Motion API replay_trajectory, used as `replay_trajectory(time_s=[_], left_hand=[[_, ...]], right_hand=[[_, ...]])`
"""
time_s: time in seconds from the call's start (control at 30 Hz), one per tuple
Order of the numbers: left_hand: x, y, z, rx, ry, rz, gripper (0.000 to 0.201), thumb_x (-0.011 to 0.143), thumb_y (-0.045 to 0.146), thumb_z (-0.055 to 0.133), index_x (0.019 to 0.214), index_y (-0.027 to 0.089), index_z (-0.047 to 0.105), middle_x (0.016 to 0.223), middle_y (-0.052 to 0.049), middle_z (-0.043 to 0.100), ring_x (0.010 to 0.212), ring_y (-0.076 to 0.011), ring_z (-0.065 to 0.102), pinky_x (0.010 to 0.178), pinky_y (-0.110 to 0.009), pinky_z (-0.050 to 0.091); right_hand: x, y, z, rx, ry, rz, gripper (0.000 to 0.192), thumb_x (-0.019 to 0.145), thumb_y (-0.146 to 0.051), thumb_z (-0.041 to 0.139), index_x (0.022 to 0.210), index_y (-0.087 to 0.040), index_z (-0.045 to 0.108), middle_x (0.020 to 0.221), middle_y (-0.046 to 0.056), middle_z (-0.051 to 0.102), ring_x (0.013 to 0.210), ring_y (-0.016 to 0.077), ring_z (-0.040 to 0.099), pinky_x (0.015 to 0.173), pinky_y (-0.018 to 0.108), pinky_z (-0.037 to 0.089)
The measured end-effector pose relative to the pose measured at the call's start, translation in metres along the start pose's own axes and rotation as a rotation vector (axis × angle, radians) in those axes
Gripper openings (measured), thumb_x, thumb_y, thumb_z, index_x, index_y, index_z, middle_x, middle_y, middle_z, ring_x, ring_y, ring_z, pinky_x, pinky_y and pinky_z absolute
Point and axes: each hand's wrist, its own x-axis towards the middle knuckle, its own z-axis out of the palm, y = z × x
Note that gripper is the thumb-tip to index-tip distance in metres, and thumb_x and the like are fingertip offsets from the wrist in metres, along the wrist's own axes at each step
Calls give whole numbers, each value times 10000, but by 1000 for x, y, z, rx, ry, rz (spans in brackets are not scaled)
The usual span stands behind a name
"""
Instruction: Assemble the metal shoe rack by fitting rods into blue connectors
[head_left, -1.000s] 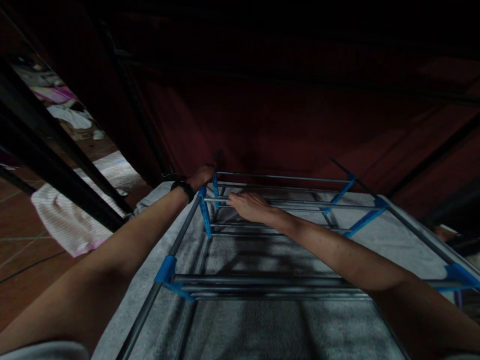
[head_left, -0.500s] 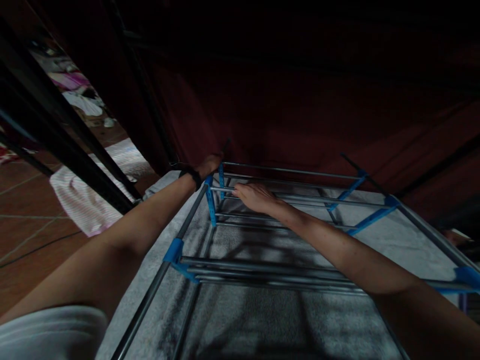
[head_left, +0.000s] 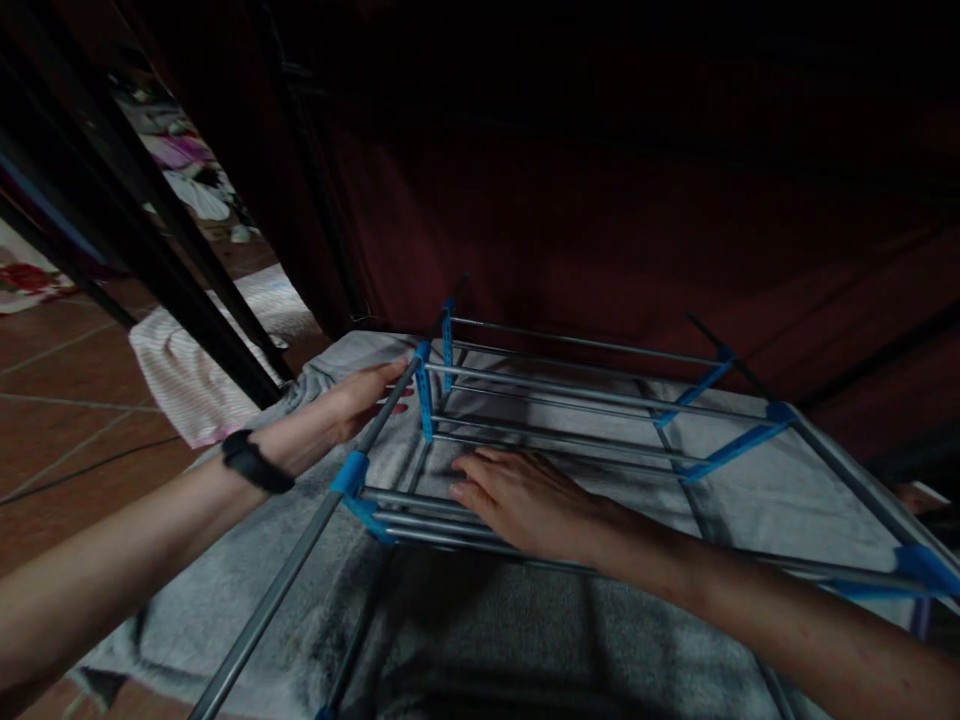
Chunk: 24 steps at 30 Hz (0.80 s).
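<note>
Now my left hand (head_left: 360, 400) lies open against the metal rack (head_left: 585, 400), right hand (head_left: 525, 500) flat on its near rails, gripping nothing

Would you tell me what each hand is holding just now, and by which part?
Left hand lies against the rack's left side rail; right hand rests flat on its near shelf rods. Neither visibly closes around anything.

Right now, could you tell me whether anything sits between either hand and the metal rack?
Nothing visible does. The left hand lies against the rack's long side rail, and the right hand rests flat on the near crossbars; both already touch bare metal.
</note>
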Motion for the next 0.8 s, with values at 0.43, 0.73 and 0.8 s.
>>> replay_trajectory(time_s=[0.43,0.73,0.8], left_hand=[[-108,-23,-5,7,-144,-176,441,836,545,579,776,123,697,671,-81,681,576,-191,635,572,-293,538],[-105,-25,-8,152,-190,-84,536,848,623,497,730,132,675,583,-33,613,475,-139,545,497,-253,442],[-106,-24,-7,161,-184,-68,534,852,618,491,729,133,676,575,-23,594,465,-125,523,476,-240,415]], right_hand=[[9,-31,37,-153,-38,3,247,1013,-287,318,1092,-188,531,1058,79,656,876,222,657,724,348,481],[6,-31,36,-167,-42,-1,277,1021,-303,283,1102,-196,525,1053,84,666,876,227,663,725,349,472],[6,-31,36,-174,-32,-3,277,1020,-309,287,1091,-194,529,1050,88,668,871,225,665,719,345,471]])
